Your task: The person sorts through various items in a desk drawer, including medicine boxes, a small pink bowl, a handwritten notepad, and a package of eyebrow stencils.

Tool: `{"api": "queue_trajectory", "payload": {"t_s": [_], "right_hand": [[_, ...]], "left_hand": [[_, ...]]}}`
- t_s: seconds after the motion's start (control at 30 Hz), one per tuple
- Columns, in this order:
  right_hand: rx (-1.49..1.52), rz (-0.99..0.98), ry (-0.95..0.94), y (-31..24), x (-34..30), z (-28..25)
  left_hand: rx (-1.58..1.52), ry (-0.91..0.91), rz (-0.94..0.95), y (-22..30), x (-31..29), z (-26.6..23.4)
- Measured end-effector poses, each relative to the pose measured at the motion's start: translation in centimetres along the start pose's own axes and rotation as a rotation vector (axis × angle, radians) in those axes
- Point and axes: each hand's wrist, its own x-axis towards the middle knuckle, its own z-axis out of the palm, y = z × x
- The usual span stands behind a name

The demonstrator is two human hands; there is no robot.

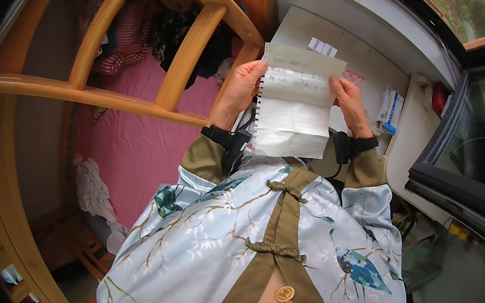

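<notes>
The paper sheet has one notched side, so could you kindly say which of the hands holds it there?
The left hand: it holds the paper sheet by its notched side, whereas the right hand holds the plain side.

- A home, apparently a bedroom: a glossy honey-brown wooden bed frame [121,102] with thick, ladder-like bars.
- Behind the bed frame's bars, a rumpled pink cloth sheet [140,145].
- Also behind them, heaped red-and-white striped and checked fabric [129,35] beside dark patterned cloth [175,34].
- Right of the bed frame, a pale flat surface [297,28]; farther right, a dark-framed glass window [482,120].
</notes>
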Motion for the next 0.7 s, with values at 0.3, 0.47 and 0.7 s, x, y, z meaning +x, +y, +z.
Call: {"api": "queue_trajectory", "payload": {"t_s": [0.3, 0.47, 0.7], "right_hand": [[0.045, 0.014, -0.023, -0.8, -1.0, 0.08], [0.046, 0.02, -0.028, -0.96, -1.07, 0.48], [0.092, 0.042, -0.094, -0.3, -1.15, 0.07]], "left_hand": [[-0.035, -0.051, 0.018, -0.22, 0.06, -0.27], [-0.064, -0.054, 0.039, -0.41, 0.15, -0.47], [-0.099, -0.008, 0.066, -0.22, 0.08, -0.7]]}}
